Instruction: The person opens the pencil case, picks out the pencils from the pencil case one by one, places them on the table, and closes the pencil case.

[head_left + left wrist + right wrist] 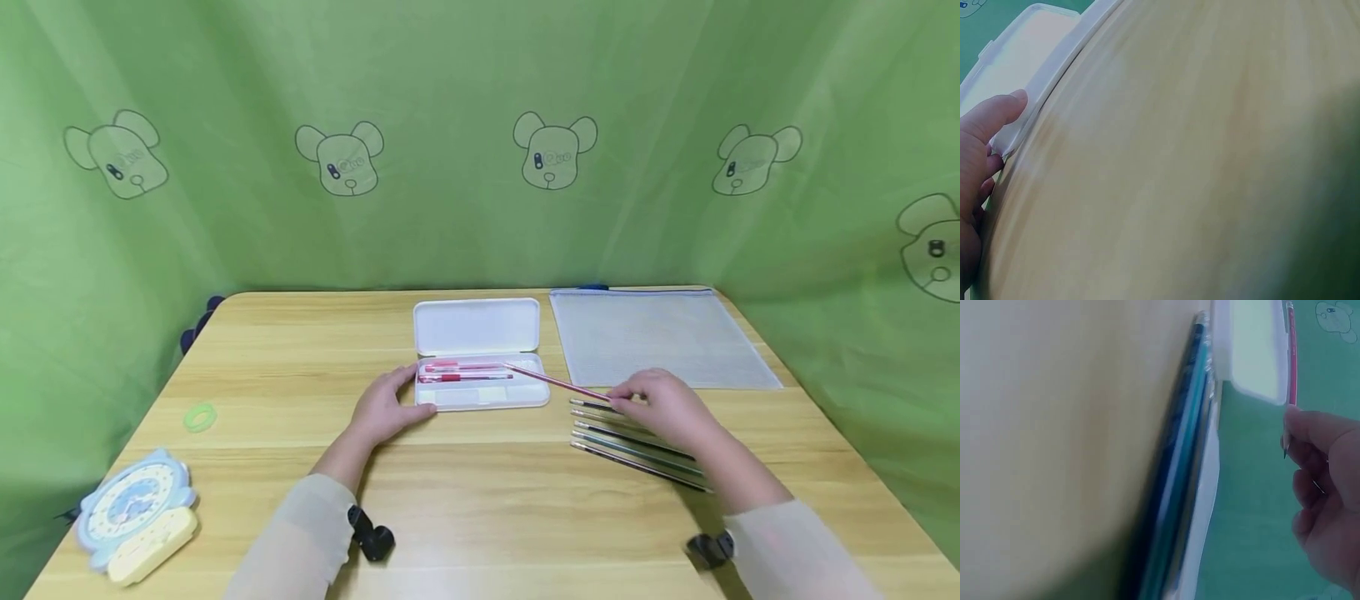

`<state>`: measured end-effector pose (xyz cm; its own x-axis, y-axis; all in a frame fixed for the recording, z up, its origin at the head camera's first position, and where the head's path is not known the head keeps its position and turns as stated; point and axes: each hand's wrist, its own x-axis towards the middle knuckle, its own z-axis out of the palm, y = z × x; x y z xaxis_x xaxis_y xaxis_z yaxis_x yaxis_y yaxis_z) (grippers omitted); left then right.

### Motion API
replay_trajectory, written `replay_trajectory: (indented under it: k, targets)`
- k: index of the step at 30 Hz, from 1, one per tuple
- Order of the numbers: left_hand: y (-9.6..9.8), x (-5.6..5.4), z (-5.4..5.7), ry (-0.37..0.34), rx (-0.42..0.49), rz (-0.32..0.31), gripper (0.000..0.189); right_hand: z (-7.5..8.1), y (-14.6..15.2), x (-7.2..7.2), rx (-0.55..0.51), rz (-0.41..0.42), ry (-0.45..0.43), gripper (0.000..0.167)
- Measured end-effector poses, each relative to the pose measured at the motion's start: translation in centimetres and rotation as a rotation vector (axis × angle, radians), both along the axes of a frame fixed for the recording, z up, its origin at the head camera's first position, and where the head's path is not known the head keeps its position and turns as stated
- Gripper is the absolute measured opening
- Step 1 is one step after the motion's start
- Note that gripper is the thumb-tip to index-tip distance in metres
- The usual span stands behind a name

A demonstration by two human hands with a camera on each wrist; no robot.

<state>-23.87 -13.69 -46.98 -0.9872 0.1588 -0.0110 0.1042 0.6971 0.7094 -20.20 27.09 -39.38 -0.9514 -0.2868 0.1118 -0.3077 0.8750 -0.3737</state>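
Note:
An opened white pencil case (532, 398) lies at the middle of the table, its lid (477, 325) tipped back. Inside rest two red pens (465, 377), and a white block sits in the front part. My left hand (381, 408) holds the case's left end, thumb (1007, 112) against the front wall. Between thumb and fingertips, my right hand (663, 406) pinches a red pencil (1292, 362) near its sharpened point. The pencil's other end reaches over the case. Below the right hand, several dark pencils (637, 466) lie side by side.
A translucent zip pouch (660, 333) lies at the back right. On the left are a green ring (199, 417) and a blue toy clock (135, 500) with a cream-coloured base. A green curtain (450, 233) borders the table's back and sides.

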Motion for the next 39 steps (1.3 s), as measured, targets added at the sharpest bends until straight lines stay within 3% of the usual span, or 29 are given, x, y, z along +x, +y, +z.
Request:
replay_trajectory:
  k: [7,12,17,26,39]
  targets:
    - [0.0,0.0,-0.1,0.008,-0.006,-0.004,0.087,-1.3,3.1,4.2,0.008,0.002,0.034,0.006]
    - [-0.1,-0.1,-0.1,0.002,0.007,-0.003,0.086,-1.9,4.7,6.5,0.014,0.011,0.062,0.010]
    - [-0.1,0.0,-0.1,-0.004,0.005,-0.003,0.086,-2.2,5.8,8.0,0.007,-0.024,0.001,0.010]
    - [0.0,0.0,-0.1,-0.005,-0.003,-0.005,0.085,-2.8,6.9,9.1,0.026,-0.044,-0.046,0.008]
    - [0.0,0.0,0.0,-0.001,0.001,-0.005,0.085,-2.9,7.2,8.5,0.070,-0.011,-0.214,0.005]
